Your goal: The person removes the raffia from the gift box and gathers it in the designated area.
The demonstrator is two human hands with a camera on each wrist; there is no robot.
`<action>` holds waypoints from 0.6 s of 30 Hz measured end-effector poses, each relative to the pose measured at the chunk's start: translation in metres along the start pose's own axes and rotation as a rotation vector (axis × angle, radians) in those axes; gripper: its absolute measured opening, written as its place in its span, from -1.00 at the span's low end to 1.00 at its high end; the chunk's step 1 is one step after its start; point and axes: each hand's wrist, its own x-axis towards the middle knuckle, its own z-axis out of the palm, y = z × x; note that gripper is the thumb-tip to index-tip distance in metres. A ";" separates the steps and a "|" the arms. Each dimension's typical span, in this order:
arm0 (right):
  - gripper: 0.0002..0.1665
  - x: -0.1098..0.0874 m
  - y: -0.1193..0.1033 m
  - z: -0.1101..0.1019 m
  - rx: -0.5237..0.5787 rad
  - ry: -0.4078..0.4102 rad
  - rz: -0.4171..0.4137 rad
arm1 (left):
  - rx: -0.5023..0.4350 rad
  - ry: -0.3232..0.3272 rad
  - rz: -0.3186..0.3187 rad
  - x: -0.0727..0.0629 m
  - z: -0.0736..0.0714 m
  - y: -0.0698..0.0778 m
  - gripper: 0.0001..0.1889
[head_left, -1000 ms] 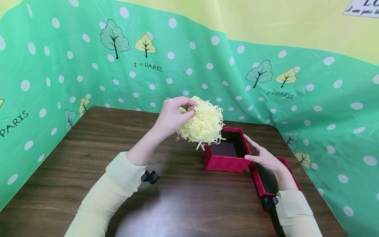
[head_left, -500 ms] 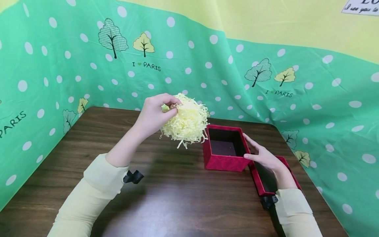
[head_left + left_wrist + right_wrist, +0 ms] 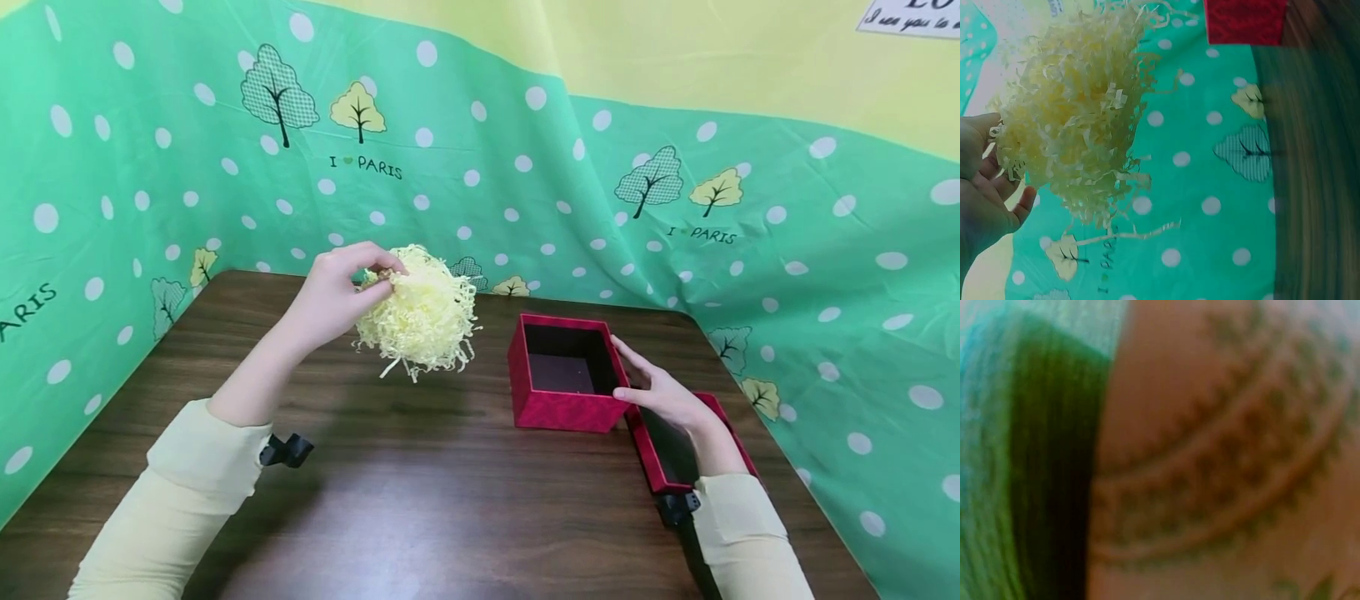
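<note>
A loose bundle of pale yellow shredded paper (image 3: 423,312) hangs above the table's left middle. My left hand (image 3: 337,296) pinches its left side between thumb and fingers. In the left wrist view the same shredded paper (image 3: 1079,112) fills the upper left, strands dangling, with the left hand (image 3: 988,181) at its edge. To the right stands a red box (image 3: 570,408), its top uncovered and its dark inside bare. My right hand (image 3: 663,396) rests against the box's right side, fingers extended along the wall and thumb at the front corner.
A second red, shallow box part (image 3: 667,446) with a dark inside lies under the right wrist, beside the red box. The dark wooden table (image 3: 450,517) meets a green dotted cloth (image 3: 450,183) behind. The right wrist view is a blurred close-up of a brownish patterned surface (image 3: 1210,469).
My left hand has carried the shredded paper leftward, away from over the red box, uncovering the box's whole opening. The right hand has stayed against the box.
</note>
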 end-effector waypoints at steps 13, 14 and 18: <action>0.02 0.000 0.003 -0.001 -0.014 -0.007 -0.024 | 0.021 -0.113 -0.044 -0.014 -0.009 -0.037 -0.79; 0.02 0.000 0.003 -0.001 -0.013 -0.007 -0.022 | 0.019 -0.122 -0.050 -0.015 -0.008 -0.040 -0.79; 0.02 0.001 0.003 -0.001 -0.005 -0.009 -0.013 | 0.017 -0.152 -0.069 -0.021 -0.004 -0.054 -0.79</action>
